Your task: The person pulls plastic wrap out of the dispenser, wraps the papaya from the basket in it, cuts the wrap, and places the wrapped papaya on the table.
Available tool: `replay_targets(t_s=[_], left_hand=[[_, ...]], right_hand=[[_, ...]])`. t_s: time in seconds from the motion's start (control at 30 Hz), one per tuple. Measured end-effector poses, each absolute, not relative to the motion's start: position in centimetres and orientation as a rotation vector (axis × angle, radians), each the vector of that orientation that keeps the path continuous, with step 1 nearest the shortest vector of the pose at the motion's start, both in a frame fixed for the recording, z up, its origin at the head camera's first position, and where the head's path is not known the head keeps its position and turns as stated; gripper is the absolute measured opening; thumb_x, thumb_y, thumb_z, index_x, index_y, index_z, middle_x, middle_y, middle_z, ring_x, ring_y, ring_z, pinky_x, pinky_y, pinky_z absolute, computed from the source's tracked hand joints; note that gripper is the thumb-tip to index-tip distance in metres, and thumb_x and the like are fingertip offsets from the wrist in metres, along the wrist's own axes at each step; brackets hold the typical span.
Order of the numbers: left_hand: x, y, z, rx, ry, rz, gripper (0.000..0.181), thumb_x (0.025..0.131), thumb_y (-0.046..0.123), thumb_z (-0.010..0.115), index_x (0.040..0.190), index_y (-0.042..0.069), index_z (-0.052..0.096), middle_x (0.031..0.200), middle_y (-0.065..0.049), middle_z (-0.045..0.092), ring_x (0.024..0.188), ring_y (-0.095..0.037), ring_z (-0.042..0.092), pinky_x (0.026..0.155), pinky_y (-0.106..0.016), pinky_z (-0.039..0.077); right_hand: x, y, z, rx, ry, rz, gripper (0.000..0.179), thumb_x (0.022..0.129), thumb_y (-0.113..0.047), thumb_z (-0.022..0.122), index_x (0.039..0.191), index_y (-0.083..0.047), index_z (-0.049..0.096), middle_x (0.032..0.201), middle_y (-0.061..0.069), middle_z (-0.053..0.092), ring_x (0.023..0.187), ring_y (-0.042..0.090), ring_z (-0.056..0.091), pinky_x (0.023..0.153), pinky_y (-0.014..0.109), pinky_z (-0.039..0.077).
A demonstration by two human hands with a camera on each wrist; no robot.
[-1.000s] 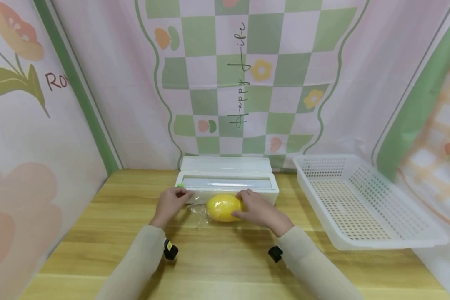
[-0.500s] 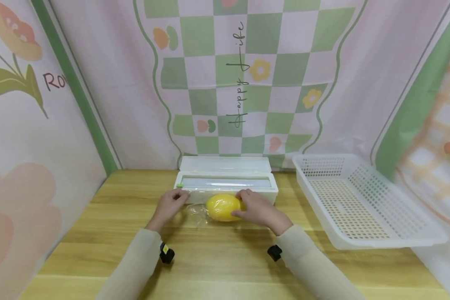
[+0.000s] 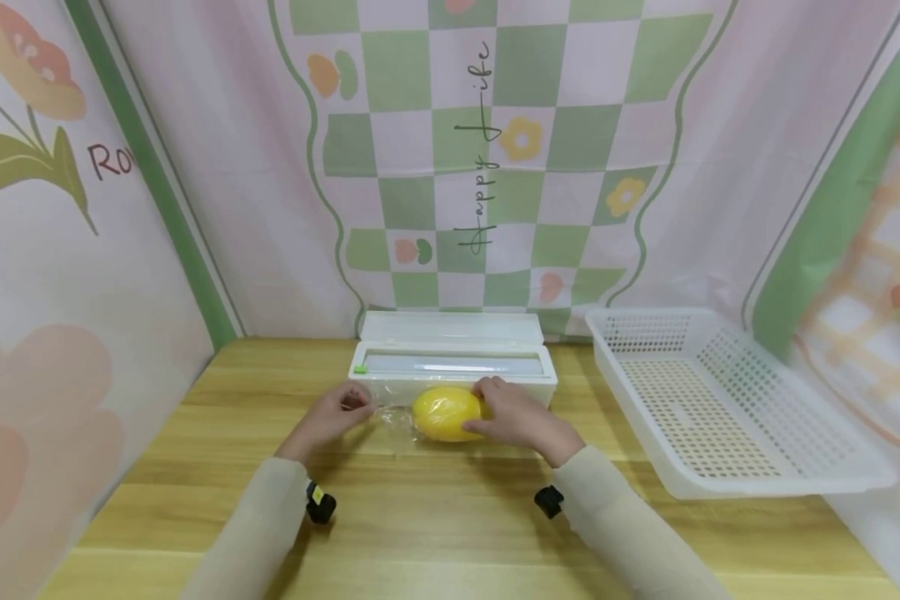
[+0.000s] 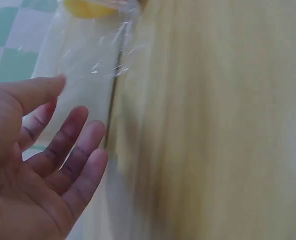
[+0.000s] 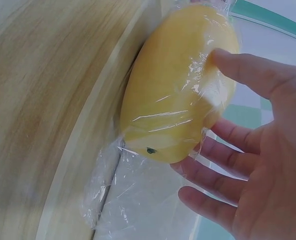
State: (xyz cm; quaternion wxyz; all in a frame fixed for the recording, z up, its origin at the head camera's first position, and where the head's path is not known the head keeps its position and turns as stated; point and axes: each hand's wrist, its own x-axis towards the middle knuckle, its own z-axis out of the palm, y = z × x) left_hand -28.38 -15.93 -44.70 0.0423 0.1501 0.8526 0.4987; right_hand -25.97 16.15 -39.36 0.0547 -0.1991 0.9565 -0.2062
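A yellow mango (image 3: 446,414) wrapped in clear plastic film lies in front of the white cling film box (image 3: 453,367). My right hand (image 3: 517,417) holds the mango at its right end. In the right wrist view, the thumb rests on one side of the mango (image 5: 180,85) and the fingers on the other, through the film. Loose film (image 3: 397,419) spreads left of the mango. My left hand (image 3: 337,412) is beside that film, its fingers loosely bent. In the left wrist view, the film (image 4: 95,55) lies just beyond the thumb, and nothing shows in the palm.
The box's lid (image 3: 450,327) stands raised at the back, against the patterned curtain (image 3: 465,167). A green slider (image 3: 360,369) sits at the box's left end. On the right of the wooden table (image 3: 435,533) stands a white perforated basket (image 3: 727,479).
My left hand has come away from the box's front edge, moving slightly left and toward me. The right hand and the mango have stayed almost still.
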Motion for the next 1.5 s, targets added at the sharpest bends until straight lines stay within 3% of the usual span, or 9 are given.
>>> replay_targets(t_s=[0.17, 0.27, 0.37, 0.47, 0.63, 0.9, 1.13, 1.23, 1.5], left_hand=[[-28.3, -16.3, -43.9, 0.264, 2.729, 1.571, 0.015, 0.098, 0.011, 0.059, 0.111, 0.004, 0.062, 0.112, -0.012, 0.063, 0.107, -0.029, 0.057, 0.093, -0.046, 0.05], [-28.5, -15.9, -43.3, 0.125, 2.841, 1.633, 0.031, 0.096, 0.018, 0.061, 0.121, -0.001, 0.058, 0.122, -0.019, 0.057, 0.113, -0.034, 0.053, 0.097, -0.048, 0.046], [-28.7, -15.4, -43.1, 0.084, 2.899, 1.655, 0.055, 0.095, 0.025, 0.065, 0.137, -0.004, 0.047, 0.139, -0.026, 0.044, 0.127, -0.04, 0.042, 0.107, -0.056, 0.038], [-28.9, -15.0, -43.1, 0.08, 2.879, 1.61, 0.076, 0.094, 0.035, 0.068, 0.151, -0.001, 0.032, 0.153, -0.027, 0.028, 0.139, -0.045, 0.029, 0.112, -0.063, 0.029], [-29.5, -14.9, -43.6, 0.131, 2.799, 1.55, 0.094, 0.092, 0.048, 0.069, 0.158, 0.004, 0.018, 0.161, -0.025, 0.014, 0.145, -0.045, 0.02, 0.113, -0.066, 0.023], [-31.0, -15.1, -44.4, 0.305, 2.692, 1.653, 0.08, 0.094, 0.044, 0.07, 0.154, 0.006, 0.033, 0.155, -0.019, 0.035, 0.142, -0.039, 0.032, 0.114, -0.061, 0.026], [-30.9, -15.2, -45.0, 0.244, 2.612, 1.714, 0.082, 0.097, 0.038, 0.067, 0.16, 0.014, 0.021, 0.16, -0.016, 0.029, 0.144, -0.039, 0.03, 0.116, -0.056, 0.026], [-30.7, -15.1, -44.8, 0.261, 2.613, 1.718, 0.081, 0.097, 0.035, 0.067, 0.161, 0.017, 0.019, 0.162, -0.015, 0.025, 0.145, -0.039, 0.027, 0.116, -0.057, 0.023], [-30.7, -14.9, -44.4, 0.281, 2.681, 1.612, 0.08, 0.099, 0.035, 0.064, 0.161, 0.01, 0.018, 0.163, -0.021, 0.017, 0.147, -0.041, 0.02, 0.118, -0.056, 0.019]], right_hand=[[-26.0, 16.1, -39.3, -0.605, 2.902, -0.623, 0.054, 0.092, -0.038, 0.074, 0.131, -0.005, 0.055, 0.119, 0.007, 0.057, 0.102, 0.021, 0.058, 0.089, 0.041, 0.052], [-26.0, 16.1, -39.3, -0.602, 2.899, -0.624, 0.055, 0.092, -0.038, 0.074, 0.131, -0.004, 0.055, 0.119, 0.008, 0.057, 0.104, 0.022, 0.058, 0.089, 0.041, 0.052], [-25.9, 16.0, -39.2, -0.598, 2.9, -0.614, 0.057, 0.092, -0.04, 0.074, 0.132, -0.004, 0.054, 0.12, 0.008, 0.056, 0.106, 0.023, 0.058, 0.091, 0.042, 0.051], [-25.9, 16.0, -39.1, -0.599, 2.906, -0.599, 0.058, 0.092, -0.041, 0.074, 0.132, -0.005, 0.054, 0.12, 0.007, 0.056, 0.106, 0.023, 0.058, 0.092, 0.042, 0.051], [-26.0, 15.9, -39.1, -0.615, 2.924, -0.578, 0.058, 0.091, -0.044, 0.074, 0.131, -0.006, 0.055, 0.118, 0.005, 0.057, 0.102, 0.021, 0.057, 0.09, 0.041, 0.051], [-26.0, 15.9, -38.9, -0.632, 2.93, -0.566, 0.059, 0.091, -0.047, 0.072, 0.131, -0.006, 0.056, 0.119, 0.005, 0.059, 0.105, 0.022, 0.058, 0.092, 0.042, 0.05], [-26.2, 16.2, -38.5, -0.694, 2.936, -0.505, 0.055, 0.096, -0.049, 0.064, 0.133, -0.008, 0.059, 0.13, 0.009, 0.059, 0.118, 0.03, 0.056, 0.1, 0.054, 0.044], [-26.4, 16.2, -38.3, -0.706, 2.955, -0.493, 0.051, 0.099, -0.048, 0.06, 0.131, -0.009, 0.06, 0.129, 0.009, 0.061, 0.117, 0.03, 0.058, 0.1, 0.057, 0.042], [-28.4, 14.1, -36.5, -0.803, 2.989, -0.509, 0.038, 0.101, -0.041, 0.059, 0.123, -0.012, 0.066, 0.12, 0.005, 0.067, 0.109, 0.023, 0.062, 0.097, 0.05, 0.047]])
